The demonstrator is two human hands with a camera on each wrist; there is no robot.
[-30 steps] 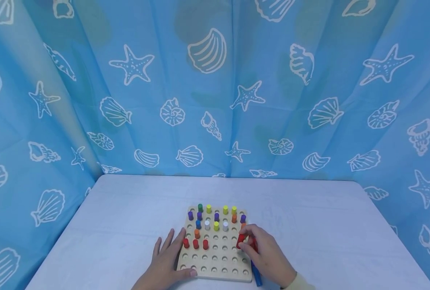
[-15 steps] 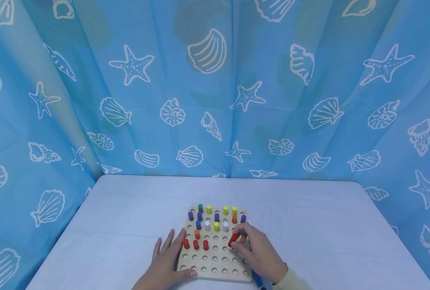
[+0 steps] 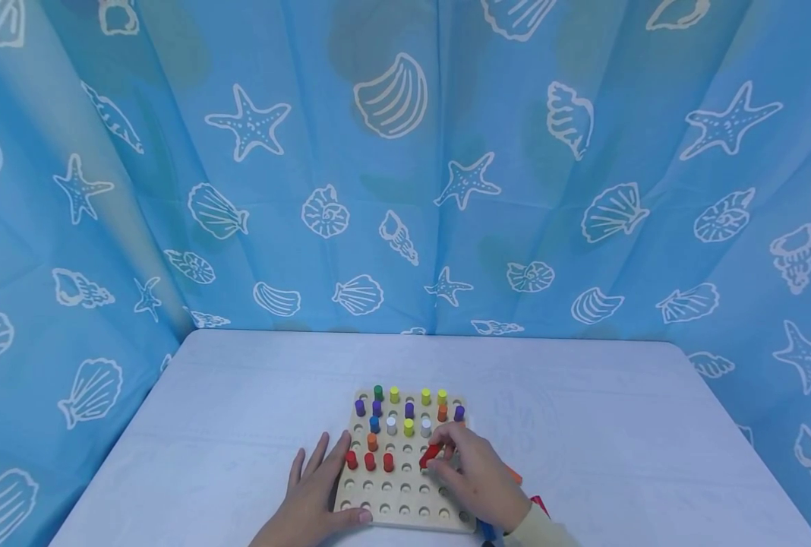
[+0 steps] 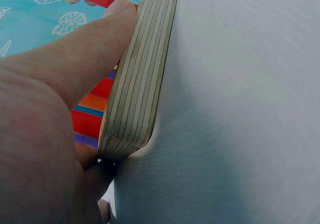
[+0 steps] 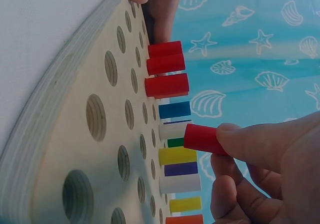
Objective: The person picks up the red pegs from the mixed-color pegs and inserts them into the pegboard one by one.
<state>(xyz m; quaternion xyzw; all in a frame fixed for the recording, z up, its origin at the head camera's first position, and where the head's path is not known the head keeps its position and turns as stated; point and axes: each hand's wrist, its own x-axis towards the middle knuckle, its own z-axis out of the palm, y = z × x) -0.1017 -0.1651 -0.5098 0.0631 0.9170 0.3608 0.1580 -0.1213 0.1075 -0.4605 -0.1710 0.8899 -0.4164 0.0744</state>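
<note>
My right hand pinches a red peg between thumb and fingertips above the wooden pegboard. In the right wrist view that red peg tilts slightly and stands apart from the board's holes. Spread, mostly straight fingers of my left hand lie along the board's left side, while the thumb lies over its front edge. Three red pegs stand in a row at the left. Behind them, yellow, purple, white, blue, orange and green pegs fill some holes. My right hand covers part of the board's right side.
Right of the board, partly hidden by my right hand and sleeve, lie a blue piece, an orange piece and a red piece. The white table ends at a blue seashell curtain.
My right hand has moved left over the board with the red peg, uncovering orange and red pieces on the table to the right. The left hand has stayed in place.
</note>
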